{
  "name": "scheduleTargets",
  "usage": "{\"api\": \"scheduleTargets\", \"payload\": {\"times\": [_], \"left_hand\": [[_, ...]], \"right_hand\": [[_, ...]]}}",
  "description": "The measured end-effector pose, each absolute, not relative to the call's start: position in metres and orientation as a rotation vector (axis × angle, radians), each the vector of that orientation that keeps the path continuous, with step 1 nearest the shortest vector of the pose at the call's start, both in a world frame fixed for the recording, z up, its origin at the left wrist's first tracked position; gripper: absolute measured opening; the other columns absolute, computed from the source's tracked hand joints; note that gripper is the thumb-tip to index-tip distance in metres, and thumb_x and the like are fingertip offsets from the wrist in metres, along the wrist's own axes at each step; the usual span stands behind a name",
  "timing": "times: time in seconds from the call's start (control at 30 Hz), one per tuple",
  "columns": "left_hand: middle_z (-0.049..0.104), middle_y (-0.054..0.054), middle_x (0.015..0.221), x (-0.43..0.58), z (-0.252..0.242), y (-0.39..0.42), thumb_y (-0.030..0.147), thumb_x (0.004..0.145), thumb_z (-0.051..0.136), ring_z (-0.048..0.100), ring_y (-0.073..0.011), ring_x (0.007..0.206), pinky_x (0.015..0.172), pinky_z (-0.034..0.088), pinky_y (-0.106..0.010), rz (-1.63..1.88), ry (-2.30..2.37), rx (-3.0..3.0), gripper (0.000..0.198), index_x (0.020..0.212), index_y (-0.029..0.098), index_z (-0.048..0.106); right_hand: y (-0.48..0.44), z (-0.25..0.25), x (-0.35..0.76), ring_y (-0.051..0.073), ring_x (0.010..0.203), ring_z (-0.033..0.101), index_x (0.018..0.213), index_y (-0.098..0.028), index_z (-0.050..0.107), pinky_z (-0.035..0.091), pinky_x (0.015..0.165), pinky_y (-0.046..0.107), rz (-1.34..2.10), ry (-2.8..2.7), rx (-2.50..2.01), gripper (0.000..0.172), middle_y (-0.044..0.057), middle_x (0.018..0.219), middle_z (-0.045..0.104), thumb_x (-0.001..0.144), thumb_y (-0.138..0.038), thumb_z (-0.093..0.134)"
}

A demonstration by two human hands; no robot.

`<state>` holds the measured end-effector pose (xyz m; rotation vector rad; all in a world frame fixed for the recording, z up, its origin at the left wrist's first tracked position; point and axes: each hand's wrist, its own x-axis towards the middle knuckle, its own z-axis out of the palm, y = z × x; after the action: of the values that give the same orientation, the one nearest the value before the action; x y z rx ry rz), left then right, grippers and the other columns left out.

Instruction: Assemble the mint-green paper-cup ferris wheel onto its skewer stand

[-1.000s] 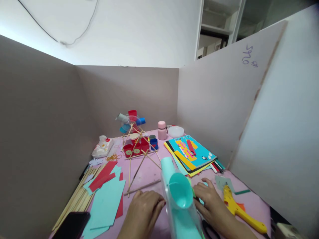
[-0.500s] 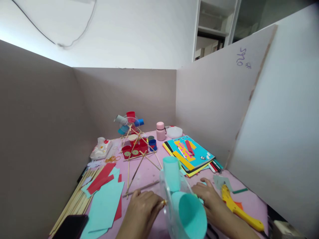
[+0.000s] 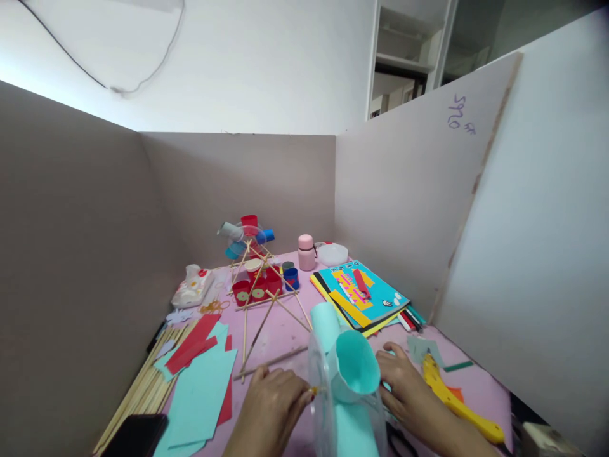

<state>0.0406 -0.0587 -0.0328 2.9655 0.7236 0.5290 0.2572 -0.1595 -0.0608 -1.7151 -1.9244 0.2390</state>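
Observation:
Upright before me is a wheel (image 3: 316,368) of clear plastic discs, with turquoise paper cups (image 3: 354,365) fixed between them. My left hand (image 3: 273,403) pinches the tip of a thin stick (image 3: 314,390) that sticks out of the wheel's left face. On the other side, my right hand (image 3: 406,384) is curled close against the wheel, thumb and fingers bent. A bit of turquoise shows between its fingers, but the wheel and cups hide what they grip. Just beyond stands a wooden stick frame (image 3: 259,333).
Turquoise paper sheets (image 3: 202,403), bundled sticks (image 3: 143,381) and a phone (image 3: 136,435) lie left. A yellow glue gun (image 3: 451,400) rests right, near colourful books (image 3: 380,292). Farther back are red cups (image 3: 258,290), a finished-looking wheel model (image 3: 248,235) and a pink bottle (image 3: 307,252).
The wheel has turned: the front cup has risen and moved away from me, and another turquoise cup shows below it. My left hand stays nearly still; my right hand has shifted slightly.

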Motion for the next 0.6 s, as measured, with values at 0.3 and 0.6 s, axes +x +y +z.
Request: {"api": "scheduleTargets", "payload": {"times": [0.3, 0.6], "left_hand": [[0.066, 0.004, 0.069, 0.036, -0.040, -0.060, 0.030, 0.090, 0.048, 0.060, -0.0140, 0.067, 0.068, 0.032, -0.030, 0.632, 0.712, 2.830, 0.020, 0.075, 0.022, 0.060], [0.059, 0.004, 0.061, 0.035, -0.042, -0.053, 0.018, 0.085, 0.052, 0.057, -0.0138, 0.062, 0.065, 0.032, -0.029, 0.775, 0.687, 2.925, 0.019, 0.066, 0.018, 0.051]], "right_hand": [[-0.162, -0.057, 0.255, 0.015, 0.076, 0.056, 0.082, -0.024, 0.061, 0.028, 0.091, 0.042, 0.221, -1.867, -1.694, 0.016, -0.003, 0.077, 0.064, 0.086, -0.012, 0.051], [-0.160, -0.055, 0.251, 0.016, 0.076, 0.058, 0.081, -0.024, 0.061, 0.024, 0.095, 0.044, 0.238, -1.738, -1.618, 0.009, -0.003, 0.077, 0.065, 0.088, -0.021, 0.056]]}}
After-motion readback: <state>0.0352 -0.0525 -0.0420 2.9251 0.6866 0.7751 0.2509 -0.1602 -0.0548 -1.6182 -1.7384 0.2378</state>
